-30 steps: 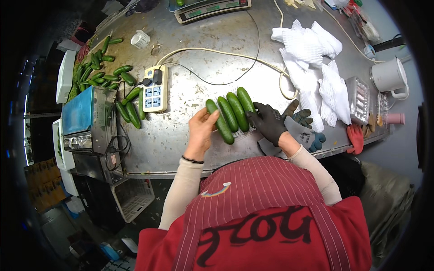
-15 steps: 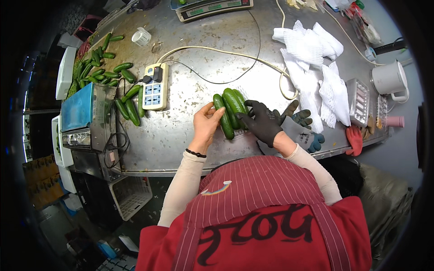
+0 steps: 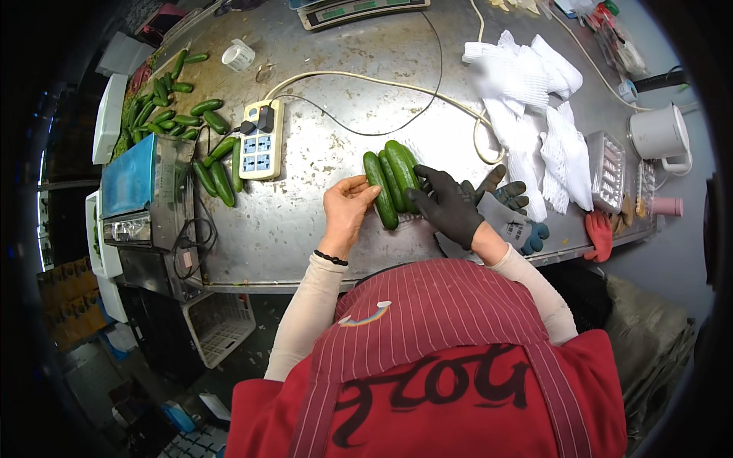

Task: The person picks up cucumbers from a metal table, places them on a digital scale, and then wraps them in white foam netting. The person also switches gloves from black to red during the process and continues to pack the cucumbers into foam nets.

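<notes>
Several green cucumbers (image 3: 384, 195) lie side by side in a bundle on the metal table, between my two hands. My bare left hand (image 3: 348, 214) presses the bundle's left side, thumb and fingers drawn together against the outermost cucumber. On the other side, my right hand (image 3: 450, 210) in a black glove curls its fingers against the right-hand cucumbers. A bit of white netting shows under and beside the bundle, mostly hidden by the cucumbers and glove. Grey work gloves (image 3: 508, 217) lie just right of my right hand.
A power strip (image 3: 260, 141) and loose cucumbers (image 3: 220, 183) lie to the left, near a blue-topped machine (image 3: 130, 175). Cables cross the table. White foam nets (image 3: 527, 76) are piled at the right, by a metal tray (image 3: 605, 172). A scale (image 3: 359, 11) stands at the back.
The cucumbers look slightly more lined up, and the right glove has slid a little nearer along their side. Both hands stay at the bundle; the view has shifted slightly.
</notes>
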Tool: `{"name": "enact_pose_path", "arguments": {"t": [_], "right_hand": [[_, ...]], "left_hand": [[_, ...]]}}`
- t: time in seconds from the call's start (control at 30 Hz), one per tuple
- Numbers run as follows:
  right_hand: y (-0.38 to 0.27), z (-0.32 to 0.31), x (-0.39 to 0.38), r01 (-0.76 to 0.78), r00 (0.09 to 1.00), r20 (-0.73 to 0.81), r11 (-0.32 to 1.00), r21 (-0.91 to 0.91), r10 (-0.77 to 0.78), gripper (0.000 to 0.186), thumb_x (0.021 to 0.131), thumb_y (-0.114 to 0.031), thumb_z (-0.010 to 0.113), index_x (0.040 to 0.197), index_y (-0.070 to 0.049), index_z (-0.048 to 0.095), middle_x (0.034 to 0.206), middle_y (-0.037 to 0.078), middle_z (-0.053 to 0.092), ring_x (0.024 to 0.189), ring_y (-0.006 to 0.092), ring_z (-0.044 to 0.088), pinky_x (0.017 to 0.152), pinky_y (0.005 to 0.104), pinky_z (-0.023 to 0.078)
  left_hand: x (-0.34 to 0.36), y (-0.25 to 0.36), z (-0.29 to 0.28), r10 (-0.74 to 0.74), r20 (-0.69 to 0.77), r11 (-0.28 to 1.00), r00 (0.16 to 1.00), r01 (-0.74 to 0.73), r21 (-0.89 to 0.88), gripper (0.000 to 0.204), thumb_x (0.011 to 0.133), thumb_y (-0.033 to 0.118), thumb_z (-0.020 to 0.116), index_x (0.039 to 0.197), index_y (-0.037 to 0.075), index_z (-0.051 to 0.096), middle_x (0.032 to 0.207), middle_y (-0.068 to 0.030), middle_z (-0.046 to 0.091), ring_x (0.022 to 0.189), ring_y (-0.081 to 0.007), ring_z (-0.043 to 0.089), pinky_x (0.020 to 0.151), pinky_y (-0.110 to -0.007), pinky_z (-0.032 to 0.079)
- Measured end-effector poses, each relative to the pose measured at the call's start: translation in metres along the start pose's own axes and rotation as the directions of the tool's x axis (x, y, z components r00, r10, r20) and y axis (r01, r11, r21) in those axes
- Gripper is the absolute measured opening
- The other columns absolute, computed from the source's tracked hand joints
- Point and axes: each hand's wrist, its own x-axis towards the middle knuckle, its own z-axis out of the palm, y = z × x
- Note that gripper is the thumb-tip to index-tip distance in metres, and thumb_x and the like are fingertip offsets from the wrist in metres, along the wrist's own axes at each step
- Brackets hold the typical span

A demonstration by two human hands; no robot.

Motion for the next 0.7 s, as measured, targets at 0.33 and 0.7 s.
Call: {"name": "enact_pose_path", "arguments": {"t": [0.33,0.7], "right_hand": [[0.047,-0.006,0.013,0.096,0.961,-0.261,0.995,0.031,-0.085,0.038,0.101,-0.026,0.049,0.130,-0.001,0.053,0.109,0.015,0.062,0.098,0.0209,0.059,0.088,0.0317,0.047],[0.031,0.037,0.040,0.183,0.915,-0.292,0.931,-0.315,-0.279,0.049,0.095,-0.029,0.054,0.138,-0.007,0.045,0.107,0.023,0.059,0.099,0.0401,0.056,0.086,0.0502,0.043]], "left_hand": [[-0.006,-0.022,-0.024,-0.062,-0.043,0.998,0.997,0.062,-0.002,0.036,0.092,0.015,0.068,0.118,-0.009,0.060,0.102,-0.0131,0.067,0.087,-0.0161,0.065,0.078,-0.028,0.056],[0.001,-0.009,-0.007,-0.135,0.142,0.987,0.981,0.146,-0.069,0.029,0.089,0.011,0.070,0.112,-0.007,0.064,0.087,-0.0043,0.068,0.071,-0.0102,0.061,0.062,-0.026,0.050]]}}
